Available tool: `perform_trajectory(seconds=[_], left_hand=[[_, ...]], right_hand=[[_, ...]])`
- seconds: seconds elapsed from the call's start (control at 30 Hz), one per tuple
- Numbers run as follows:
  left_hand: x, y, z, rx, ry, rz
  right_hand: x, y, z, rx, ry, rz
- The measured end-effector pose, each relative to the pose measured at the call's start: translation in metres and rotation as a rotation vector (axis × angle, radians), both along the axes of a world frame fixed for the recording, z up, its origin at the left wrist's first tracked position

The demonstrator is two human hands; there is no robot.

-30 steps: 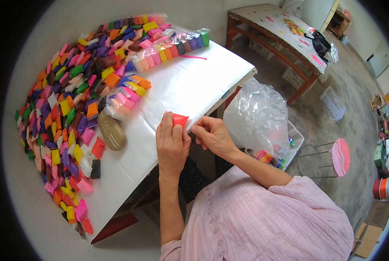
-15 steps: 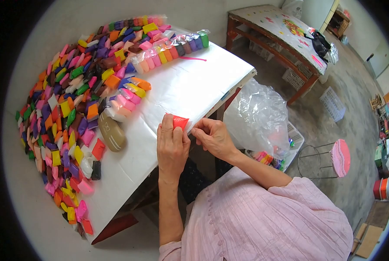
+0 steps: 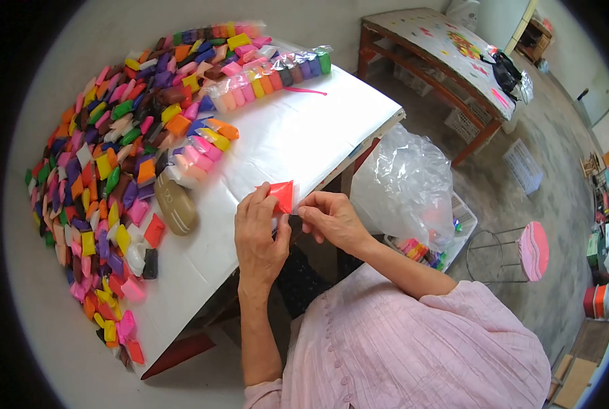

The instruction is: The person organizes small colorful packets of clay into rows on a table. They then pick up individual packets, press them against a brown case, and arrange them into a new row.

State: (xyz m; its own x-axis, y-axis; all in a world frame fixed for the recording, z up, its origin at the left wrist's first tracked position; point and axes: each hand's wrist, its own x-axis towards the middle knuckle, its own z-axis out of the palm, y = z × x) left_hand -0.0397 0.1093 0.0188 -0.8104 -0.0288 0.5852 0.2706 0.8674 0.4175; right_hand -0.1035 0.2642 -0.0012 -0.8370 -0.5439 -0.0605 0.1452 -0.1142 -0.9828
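My left hand is closed on a red clay packet at the table's front edge, its fingers lying over the packet's left side. Clear film shows along the packet's right side. Right beside it, my right hand is pinched, fingertips at the film's edge. A small dark patch shows between my left thumb and right fingertips; I cannot make out what it is. Left of my hands, a brown oval case lies on the white-covered table, beside a large heap of colourful wrapped clay packets.
Strips of joined clay packets and a thin pink stick lie farther back. Right of the table are a clear plastic bag over a white crate and a pink-topped stool. Another table stands behind.
My left hand has shifted slightly left and its thumb has moved away from the red packet. More of the packet now shows, and a dark patch appears beneath it. The right hand stays close by.
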Motion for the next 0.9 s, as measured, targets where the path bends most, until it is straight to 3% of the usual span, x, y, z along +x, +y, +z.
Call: perform_trajectory(seconds=[0.2, 0.43, 0.53, 0.7, 0.9], left_hand=[[0.000, 0.004, -0.004, 0.025, 0.057, 0.049], [0.003, 0.008, -0.007, 0.166, 0.109, 0.105], [0.004, 0.010, 0.002, 0.151, 0.143, 0.140], [0.006, -0.001, 0.009, 0.190, 0.140, 0.098], [0.014, -0.006, 0.017, 0.525, 0.039, 0.066]], right_hand=[[-0.002, 0.001, 0.006, -0.034, -0.012, -0.008], [0.006, -0.006, 0.022, 0.072, 0.276, -0.108], [-0.001, -0.011, 0.024, 0.058, 0.256, -0.082], [-0.006, -0.028, 0.021, -0.177, 0.198, -0.013], [-0.012, -0.039, 0.031, -0.185, 0.217, 0.103]])
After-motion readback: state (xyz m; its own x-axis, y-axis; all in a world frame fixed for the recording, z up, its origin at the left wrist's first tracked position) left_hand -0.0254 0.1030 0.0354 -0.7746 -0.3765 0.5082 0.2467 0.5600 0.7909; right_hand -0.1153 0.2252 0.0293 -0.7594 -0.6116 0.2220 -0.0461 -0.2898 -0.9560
